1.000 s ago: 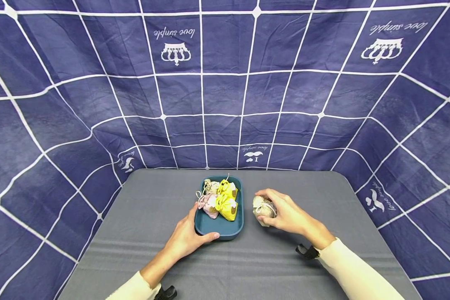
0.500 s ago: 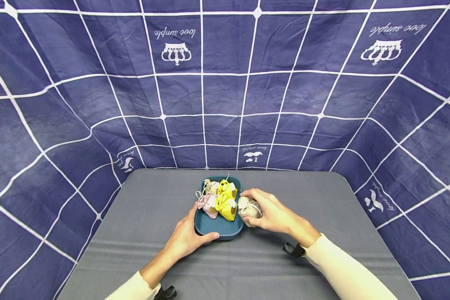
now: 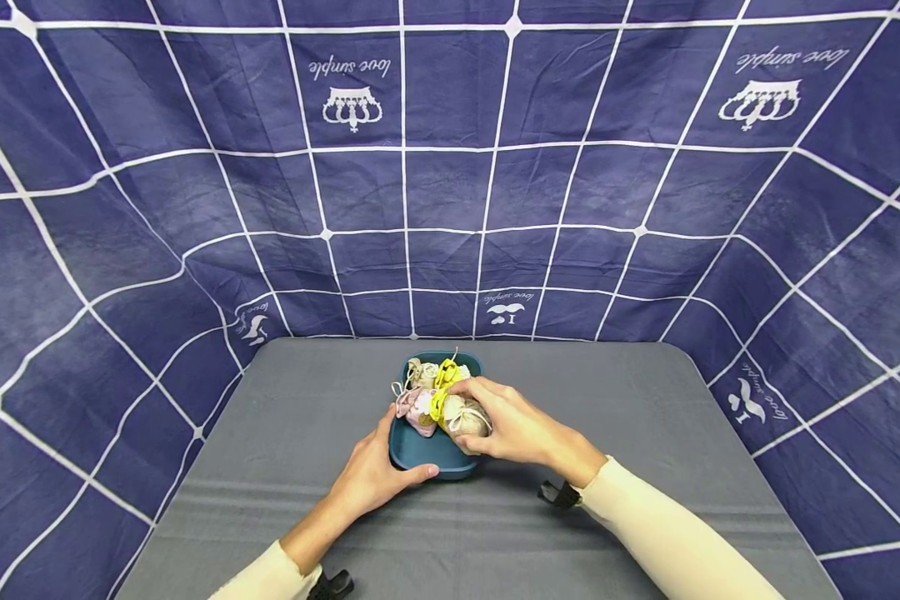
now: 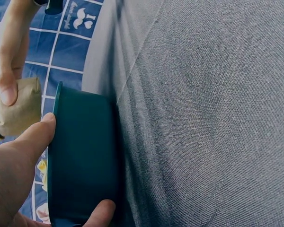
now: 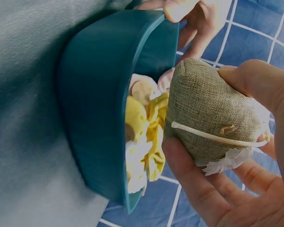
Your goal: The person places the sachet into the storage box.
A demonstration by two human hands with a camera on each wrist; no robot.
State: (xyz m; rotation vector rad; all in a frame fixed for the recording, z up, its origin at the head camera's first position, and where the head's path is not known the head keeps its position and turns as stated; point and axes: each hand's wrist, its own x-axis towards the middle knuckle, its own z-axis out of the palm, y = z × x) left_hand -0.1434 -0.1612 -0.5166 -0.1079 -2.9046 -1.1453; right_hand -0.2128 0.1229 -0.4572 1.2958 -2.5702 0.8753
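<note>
In the head view, my right hand [image 3: 521, 429] grips a beige drawstring pouch [image 3: 467, 422] above the right side of a teal plastic box [image 3: 418, 452]. The right wrist view shows thumb and fingers around the rounded cloth pouch [image 5: 208, 104], with its white cord and a frilly white trim. My left hand [image 3: 371, 471] holds the box's near left corner, thumb on the rim [image 4: 57, 109]. Inside the box are a pink pouch [image 3: 416, 408], another beige pouch [image 3: 422, 373] at the back, and yellow pouches [image 3: 447, 373], partly hidden by my right hand and its pouch.
The box stands on a table with a grey cloth [image 3: 607, 375]. Behind and at both sides hangs a blue curtain [image 3: 450, 192] with white grid lines. Black straps [image 3: 558, 494] show at both wrists.
My right hand has carried the beige pouch leftward, from beside the box to over its right side, now covering part of the yellow pouches. The left hand and box have stayed put.
</note>
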